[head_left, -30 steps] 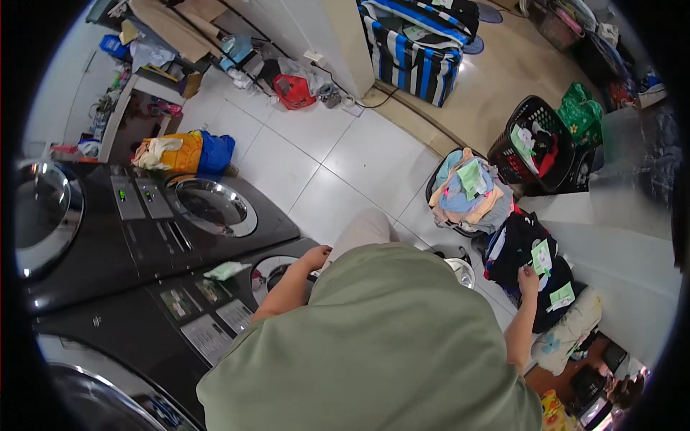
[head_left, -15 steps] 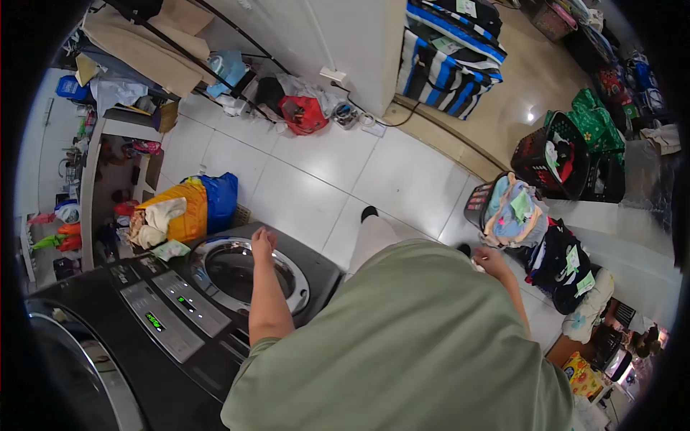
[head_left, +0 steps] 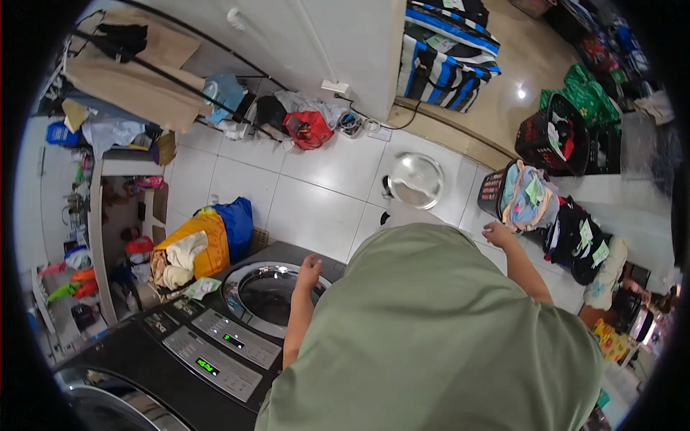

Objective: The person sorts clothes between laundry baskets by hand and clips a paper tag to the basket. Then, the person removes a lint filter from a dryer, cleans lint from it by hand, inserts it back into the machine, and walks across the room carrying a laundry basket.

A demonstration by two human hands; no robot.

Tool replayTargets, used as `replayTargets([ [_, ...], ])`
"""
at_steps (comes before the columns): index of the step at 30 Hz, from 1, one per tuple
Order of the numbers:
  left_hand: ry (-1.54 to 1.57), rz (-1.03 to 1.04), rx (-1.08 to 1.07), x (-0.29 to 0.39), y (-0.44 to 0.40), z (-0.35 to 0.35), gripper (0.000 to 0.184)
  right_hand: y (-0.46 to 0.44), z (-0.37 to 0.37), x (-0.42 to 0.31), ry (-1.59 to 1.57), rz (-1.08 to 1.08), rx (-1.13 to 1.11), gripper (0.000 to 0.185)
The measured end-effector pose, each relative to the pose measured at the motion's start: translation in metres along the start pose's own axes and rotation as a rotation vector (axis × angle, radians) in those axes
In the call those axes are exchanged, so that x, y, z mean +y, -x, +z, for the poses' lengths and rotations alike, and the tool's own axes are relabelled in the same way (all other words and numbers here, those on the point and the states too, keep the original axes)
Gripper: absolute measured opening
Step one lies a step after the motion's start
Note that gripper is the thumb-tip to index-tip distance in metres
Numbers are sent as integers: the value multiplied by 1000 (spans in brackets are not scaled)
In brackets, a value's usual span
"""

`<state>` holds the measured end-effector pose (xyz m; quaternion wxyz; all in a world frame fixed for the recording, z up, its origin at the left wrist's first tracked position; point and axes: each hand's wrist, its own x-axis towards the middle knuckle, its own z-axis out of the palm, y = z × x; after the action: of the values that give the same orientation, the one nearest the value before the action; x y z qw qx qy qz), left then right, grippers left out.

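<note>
My left hand [head_left: 308, 273] hangs above a dark top-loading washing machine, beside its round lid [head_left: 269, 298], which is down. Its fingers are loosely bent with a gap at the thumb, and nothing shows in them. Lower right of the floor, my right hand [head_left: 497, 234] is held out from my body, fingers half curled, with no object visible in it. Closest to it stands a basket of folded clothes [head_left: 528, 194] with a paper slip on top. A round, clear disc with a shiny rim [head_left: 415, 181] shows over the floor tiles, ahead of my feet.
A lit control panel [head_left: 226, 352] lies between two machine lids. Yellow and blue bags [head_left: 208, 244] stand behind the machine. A striped bag [head_left: 449, 68], a dark basket [head_left: 550, 140] and a black clothes pile [head_left: 575, 248] line the right. A red bag [head_left: 309, 129] sits by the wall.
My body and view have shifted, and my left hand now appears nearer the lid's right side. The round clear disc has come into view on the floor area. My right hand has swung slightly forward.
</note>
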<state>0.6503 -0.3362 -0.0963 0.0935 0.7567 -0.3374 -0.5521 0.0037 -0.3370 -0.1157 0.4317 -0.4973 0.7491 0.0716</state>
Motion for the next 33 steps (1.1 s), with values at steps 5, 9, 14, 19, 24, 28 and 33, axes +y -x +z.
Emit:
replayTargets([
  [5,95,48,103,-15,-13,-22,46,-13,-4,-47,75,-173,0,37],
  [9,221,62,101,-30,-28,-8,42,-7,-28,-92,62,-214,28,37],
  [14,68,202,-87,-13,-33,28,38,22,-39,-93,15,-141,31,39],
  [19,-283,253,-358,12,-58,57,37,47,-23,-35,-27,-9,61,40],
  [24,-563,264,-459,78,-94,71,36,101,8,27,-249,162,225,39],
  [28,-690,299,-468,134,-108,102,35,165,62,98,-394,223,368,38],
  [33,-622,371,-439,205,-81,219,34,261,188,240,-663,629,409,41],
])
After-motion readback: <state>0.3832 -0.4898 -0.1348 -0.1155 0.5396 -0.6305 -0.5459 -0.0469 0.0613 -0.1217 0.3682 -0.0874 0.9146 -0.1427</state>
